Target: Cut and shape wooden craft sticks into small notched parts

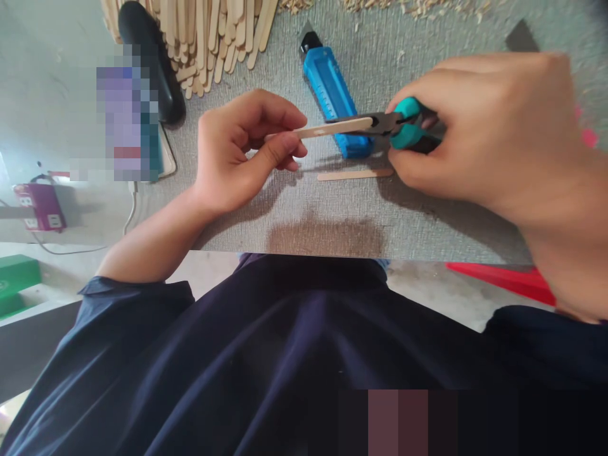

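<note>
Between thumb and fingers of my left hand is a wooden popsicle stick, held roughly level above the table. My right hand is closed around a pair of long-nose pliers with teal and black handles. The dark jaws point left and lie along the stick's right end; whether they grip it I cannot tell. Below them, a second popsicle stick lies flat on the table. A blue utility knife rests behind the held stick, its blade end pointing away from me.
Many popsicle sticks are heaped at the back left, beside a black rounded case. A blurred-out phone-like object with a white cable lies left. Wood shavings are scattered along the back. The table's front edge runs close to my body.
</note>
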Available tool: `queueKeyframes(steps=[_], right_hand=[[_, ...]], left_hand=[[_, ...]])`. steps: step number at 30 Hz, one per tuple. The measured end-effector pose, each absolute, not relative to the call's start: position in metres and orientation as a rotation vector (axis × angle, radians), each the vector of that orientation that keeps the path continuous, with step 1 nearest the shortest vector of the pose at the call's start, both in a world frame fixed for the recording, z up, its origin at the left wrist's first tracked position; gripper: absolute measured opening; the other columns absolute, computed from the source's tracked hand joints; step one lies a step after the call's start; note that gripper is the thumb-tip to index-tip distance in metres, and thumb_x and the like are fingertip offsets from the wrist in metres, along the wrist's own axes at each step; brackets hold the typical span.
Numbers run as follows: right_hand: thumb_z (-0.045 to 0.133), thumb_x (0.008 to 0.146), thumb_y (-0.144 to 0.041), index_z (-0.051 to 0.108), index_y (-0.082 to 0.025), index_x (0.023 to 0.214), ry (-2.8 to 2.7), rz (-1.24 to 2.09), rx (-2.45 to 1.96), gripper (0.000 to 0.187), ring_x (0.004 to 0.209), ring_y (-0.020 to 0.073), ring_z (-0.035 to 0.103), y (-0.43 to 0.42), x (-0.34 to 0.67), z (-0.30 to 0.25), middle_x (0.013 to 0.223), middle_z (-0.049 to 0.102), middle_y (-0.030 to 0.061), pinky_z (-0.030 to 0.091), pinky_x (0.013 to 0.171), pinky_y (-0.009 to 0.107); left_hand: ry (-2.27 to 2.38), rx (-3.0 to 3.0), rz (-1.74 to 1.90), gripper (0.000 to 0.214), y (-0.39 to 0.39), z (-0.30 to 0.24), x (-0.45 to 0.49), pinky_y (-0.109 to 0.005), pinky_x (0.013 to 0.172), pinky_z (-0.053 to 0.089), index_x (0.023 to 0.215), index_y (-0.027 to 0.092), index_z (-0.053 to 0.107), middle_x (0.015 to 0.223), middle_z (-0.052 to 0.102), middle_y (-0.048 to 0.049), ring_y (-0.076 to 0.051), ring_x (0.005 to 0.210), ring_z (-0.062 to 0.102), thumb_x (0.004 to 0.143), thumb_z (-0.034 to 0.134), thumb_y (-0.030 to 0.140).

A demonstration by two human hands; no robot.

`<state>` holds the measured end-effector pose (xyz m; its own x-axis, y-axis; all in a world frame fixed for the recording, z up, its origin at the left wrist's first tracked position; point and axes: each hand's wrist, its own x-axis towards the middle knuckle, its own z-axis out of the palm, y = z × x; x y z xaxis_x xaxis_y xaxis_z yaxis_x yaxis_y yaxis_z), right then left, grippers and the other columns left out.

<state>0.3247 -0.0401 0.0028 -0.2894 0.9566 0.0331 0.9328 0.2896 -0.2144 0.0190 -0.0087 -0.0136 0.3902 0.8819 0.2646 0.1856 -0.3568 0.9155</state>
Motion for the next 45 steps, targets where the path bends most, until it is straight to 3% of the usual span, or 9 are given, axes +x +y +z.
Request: queueKeyframes(steps=[4, 8, 11, 15, 19, 26, 32, 37, 45], right_hand=[[0.067, 0.082, -0.028, 0.064, -0.030, 0.099, -2.294, 0.293, -1.875, 0.017, 0.088, 0.0266, 0.072, -0.039, 0.324, 0.003, 0.094, 0.075, 0.0045, 0.046, 0.074, 0.041], [0.067, 0.085, -0.031, 0.055, -0.031, 0.091, -2.246, 0.259, -1.941, 0.013, 0.085, 0.0282, 0.072, -0.040, 0.322, 0.001, 0.088, 0.070, 0.0046, 0.046, 0.072, 0.042], [0.067, 0.086, -0.034, 0.054, -0.031, 0.094, -2.230, 0.202, -1.978, 0.016, 0.094, 0.0311, 0.076, -0.041, 0.318, 0.003, 0.094, 0.075, 0.0067, 0.046, 0.073, 0.043], [0.068, 0.083, -0.033, 0.056, -0.030, 0.097, -2.266, 0.196, -2.016, 0.019, 0.101, 0.0334, 0.080, -0.044, 0.308, 0.008, 0.105, 0.081, 0.0083, 0.046, 0.075, 0.044], [0.069, 0.082, -0.033, 0.055, -0.030, 0.095, -2.317, 0.220, -2.038, 0.020, 0.104, 0.0350, 0.079, -0.047, 0.298, 0.012, 0.104, 0.080, 0.0083, 0.046, 0.077, 0.044], [0.065, 0.087, -0.033, 0.050, -0.030, 0.093, -2.402, 0.148, -2.073, 0.016, 0.098, 0.0320, 0.075, -0.048, 0.295, 0.015, 0.100, 0.075, 0.0083, 0.042, 0.071, 0.042], [0.063, 0.091, -0.034, 0.056, -0.030, 0.098, -2.437, 0.098, -2.026, 0.011, 0.098, 0.0344, 0.076, -0.051, 0.296, 0.012, 0.101, 0.076, 0.0105, 0.042, 0.069, 0.043], [0.063, 0.091, -0.036, 0.059, -0.029, 0.101, -2.451, 0.114, -2.050, 0.012, 0.102, 0.0346, 0.077, -0.048, 0.297, 0.013, 0.105, 0.078, 0.0119, 0.045, 0.073, 0.044], [0.061, 0.090, -0.038, 0.063, -0.027, 0.099, -2.538, 0.040, -2.006, 0.015, 0.093, 0.0297, 0.072, -0.047, 0.303, 0.008, 0.099, 0.076, 0.0097, 0.036, 0.070, 0.040]], left_hand=[[1.108, 1.772, 1.020, 0.050, -0.007, -0.018, 0.022, -0.039, 0.071, 0.078, 0.107, 0.028, 0.081, 0.088, 0.084, -0.0002, -0.021, 0.081, 0.088, 0.106, 0.082, 0.079], [1.041, 1.779, 1.161, 0.045, -0.006, -0.022, 0.027, -0.034, 0.073, 0.079, 0.100, 0.028, 0.080, 0.092, 0.088, 0.0004, -0.017, 0.080, 0.088, 0.107, 0.082, 0.073], [1.024, 1.786, 1.197, 0.038, -0.009, -0.022, 0.029, -0.030, 0.072, 0.078, 0.096, 0.028, 0.079, 0.093, 0.089, 0.0002, -0.016, 0.079, 0.088, 0.110, 0.083, 0.063], [1.140, 1.832, 1.110, 0.031, -0.013, -0.027, 0.028, -0.030, 0.075, 0.077, 0.104, 0.026, 0.080, 0.094, 0.090, -0.0014, -0.017, 0.083, 0.089, 0.114, 0.079, 0.056], [1.166, 1.876, 1.065, 0.034, -0.017, -0.031, 0.027, -0.031, 0.078, 0.076, 0.109, 0.027, 0.080, 0.095, 0.090, -0.0010, -0.018, 0.086, 0.091, 0.117, 0.075, 0.059], [1.151, 1.951, 1.063, 0.036, -0.025, -0.026, 0.026, -0.028, 0.078, 0.073, 0.112, 0.027, 0.080, 0.092, 0.090, -0.0002, -0.015, 0.082, 0.089, 0.119, 0.071, 0.061], [1.110, 2.076, 1.069, 0.027, -0.027, -0.026, 0.024, -0.027, 0.076, 0.070, 0.111, 0.028, 0.081, 0.093, 0.091, -0.0004, -0.015, 0.082, 0.089, 0.119, 0.071, 0.051], [1.099, 2.091, 1.024, 0.031, -0.024, -0.026, 0.022, -0.028, 0.077, 0.071, 0.109, 0.027, 0.081, 0.090, 0.090, -0.0007, -0.015, 0.079, 0.088, 0.120, 0.068, 0.053], [0.966, 2.172, 1.027, 0.021, -0.020, -0.020, 0.020, -0.023, 0.070, 0.068, 0.107, 0.024, 0.079, 0.087, 0.090, 0.0011, -0.013, 0.075, 0.088, 0.120, 0.068, 0.038]])
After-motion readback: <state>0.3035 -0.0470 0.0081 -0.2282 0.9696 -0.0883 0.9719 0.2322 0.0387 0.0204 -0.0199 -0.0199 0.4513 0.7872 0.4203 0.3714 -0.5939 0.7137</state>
